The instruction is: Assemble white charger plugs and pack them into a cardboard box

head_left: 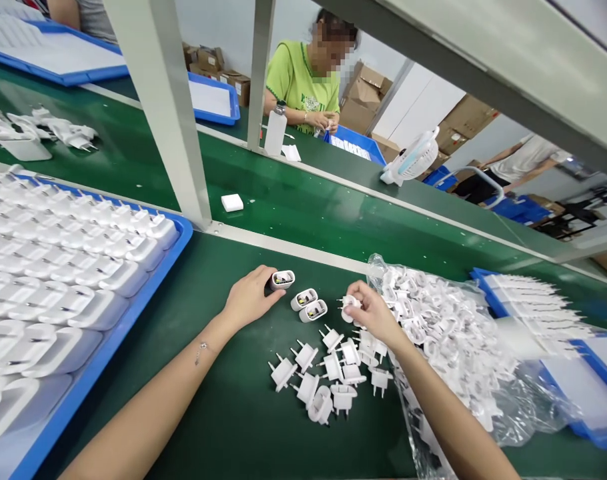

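My left hand (253, 297) is closed around a white charger housing (283, 279), its open end showing parts inside. Just right of it, two more open charger housings (308, 305) lie side by side on the green table. Between the fingers and thumb of my right hand (371, 310) is a white plug cover (350, 308) with its pins pointing left. Below both hands, several loose plug covers (307, 387) with two pins each lie scattered. Beside my right forearm, a clear plastic bag (433, 327) spills over with many more of them.
At left stands a blue tray (183, 233) packed with white chargers. More blue trays (603, 433) sit at far right. A grey metal post (176, 120) rises ahead. Across the green belt (303, 213), holding one white block (232, 203), a person in green (303, 87) works near a fan (413, 159).
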`<state>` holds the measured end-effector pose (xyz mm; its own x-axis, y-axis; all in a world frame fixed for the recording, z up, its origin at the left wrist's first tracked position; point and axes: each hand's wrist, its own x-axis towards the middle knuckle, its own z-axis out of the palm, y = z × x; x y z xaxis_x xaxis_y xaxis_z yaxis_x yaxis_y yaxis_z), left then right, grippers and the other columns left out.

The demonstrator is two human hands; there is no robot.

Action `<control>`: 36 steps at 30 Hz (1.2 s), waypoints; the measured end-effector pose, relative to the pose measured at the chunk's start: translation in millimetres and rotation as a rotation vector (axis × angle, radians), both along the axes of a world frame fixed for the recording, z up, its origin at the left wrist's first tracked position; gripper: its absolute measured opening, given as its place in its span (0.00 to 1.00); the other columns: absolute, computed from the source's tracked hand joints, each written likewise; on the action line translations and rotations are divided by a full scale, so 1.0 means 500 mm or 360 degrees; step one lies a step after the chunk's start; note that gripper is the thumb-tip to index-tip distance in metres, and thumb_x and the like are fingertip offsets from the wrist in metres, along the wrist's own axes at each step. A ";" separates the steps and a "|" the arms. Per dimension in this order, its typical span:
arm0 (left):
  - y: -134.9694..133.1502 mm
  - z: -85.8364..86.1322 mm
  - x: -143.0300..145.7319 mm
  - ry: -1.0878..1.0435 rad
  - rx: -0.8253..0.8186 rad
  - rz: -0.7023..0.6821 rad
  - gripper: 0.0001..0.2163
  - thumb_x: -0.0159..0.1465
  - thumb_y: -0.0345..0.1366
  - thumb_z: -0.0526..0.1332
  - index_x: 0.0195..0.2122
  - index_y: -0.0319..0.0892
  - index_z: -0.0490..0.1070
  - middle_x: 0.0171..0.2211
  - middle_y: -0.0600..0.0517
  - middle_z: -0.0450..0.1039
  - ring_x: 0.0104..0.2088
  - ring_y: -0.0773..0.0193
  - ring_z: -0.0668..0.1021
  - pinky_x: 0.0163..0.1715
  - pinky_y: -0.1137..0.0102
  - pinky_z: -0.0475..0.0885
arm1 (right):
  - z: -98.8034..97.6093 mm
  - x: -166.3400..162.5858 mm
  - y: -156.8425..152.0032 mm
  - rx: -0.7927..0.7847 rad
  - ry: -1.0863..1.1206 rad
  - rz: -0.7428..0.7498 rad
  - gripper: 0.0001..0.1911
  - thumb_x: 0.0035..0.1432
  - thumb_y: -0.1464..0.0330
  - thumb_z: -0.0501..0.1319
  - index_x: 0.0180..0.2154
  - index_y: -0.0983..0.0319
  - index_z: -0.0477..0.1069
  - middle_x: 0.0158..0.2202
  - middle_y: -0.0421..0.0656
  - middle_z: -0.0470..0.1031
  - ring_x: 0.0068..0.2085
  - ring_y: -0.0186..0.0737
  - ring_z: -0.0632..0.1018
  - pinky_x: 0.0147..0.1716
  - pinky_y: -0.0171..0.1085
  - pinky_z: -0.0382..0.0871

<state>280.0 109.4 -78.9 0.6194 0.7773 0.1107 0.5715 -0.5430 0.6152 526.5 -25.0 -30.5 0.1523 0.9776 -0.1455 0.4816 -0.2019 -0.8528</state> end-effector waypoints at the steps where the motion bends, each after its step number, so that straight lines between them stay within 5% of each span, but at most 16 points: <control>1: 0.001 -0.002 -0.003 -0.0030 -0.0013 -0.0013 0.11 0.62 0.43 0.56 0.44 0.47 0.64 0.41 0.54 0.69 0.35 0.63 0.73 0.28 0.71 0.63 | -0.001 -0.004 0.010 0.0008 0.0137 -0.0080 0.16 0.51 0.59 0.63 0.34 0.58 0.58 0.21 0.32 0.66 0.19 0.31 0.66 0.19 0.31 0.59; 5: 0.003 -0.005 -0.008 -0.0104 -0.0025 -0.0044 0.10 0.63 0.42 0.54 0.44 0.46 0.65 0.38 0.54 0.69 0.35 0.63 0.73 0.28 0.71 0.63 | 0.007 -0.032 0.071 -0.0005 0.0387 -0.0136 0.17 0.47 0.60 0.65 0.32 0.58 0.58 0.21 0.31 0.67 0.17 0.28 0.66 0.16 0.28 0.56; 8: 0.004 -0.004 -0.007 -0.0122 -0.0001 -0.0053 0.10 0.63 0.42 0.55 0.43 0.46 0.66 0.37 0.54 0.69 0.34 0.63 0.73 0.28 0.70 0.63 | 0.017 -0.064 0.126 -0.0014 0.0357 0.0020 0.16 0.46 0.63 0.66 0.34 0.60 0.63 0.28 0.36 0.71 0.25 0.31 0.72 0.23 0.31 0.64; 14: 0.005 -0.009 -0.009 -0.0132 0.0014 -0.0058 0.10 0.63 0.42 0.55 0.42 0.45 0.67 0.34 0.53 0.68 0.35 0.62 0.73 0.30 0.70 0.64 | 0.041 -0.137 0.189 0.0402 -0.0645 0.0533 0.05 0.56 0.73 0.58 0.36 0.62 0.69 0.38 0.44 0.73 0.41 0.40 0.73 0.42 0.40 0.65; 20: 0.007 -0.015 -0.009 -0.0143 0.0010 -0.0069 0.10 0.63 0.41 0.56 0.43 0.45 0.67 0.37 0.53 0.69 0.36 0.62 0.73 0.31 0.69 0.65 | 0.057 -0.166 0.203 0.0302 -0.1142 0.0880 0.09 0.57 0.76 0.55 0.38 0.63 0.70 0.38 0.45 0.74 0.39 0.40 0.74 0.39 0.36 0.65; 36: 0.008 -0.011 -0.003 -0.0087 0.0017 -0.0081 0.10 0.64 0.42 0.54 0.43 0.45 0.67 0.39 0.52 0.70 0.38 0.60 0.73 0.32 0.68 0.66 | 0.099 -0.189 0.219 0.0003 -0.1650 0.1002 0.05 0.59 0.72 0.55 0.36 0.62 0.70 0.35 0.43 0.75 0.35 0.40 0.75 0.28 0.34 0.57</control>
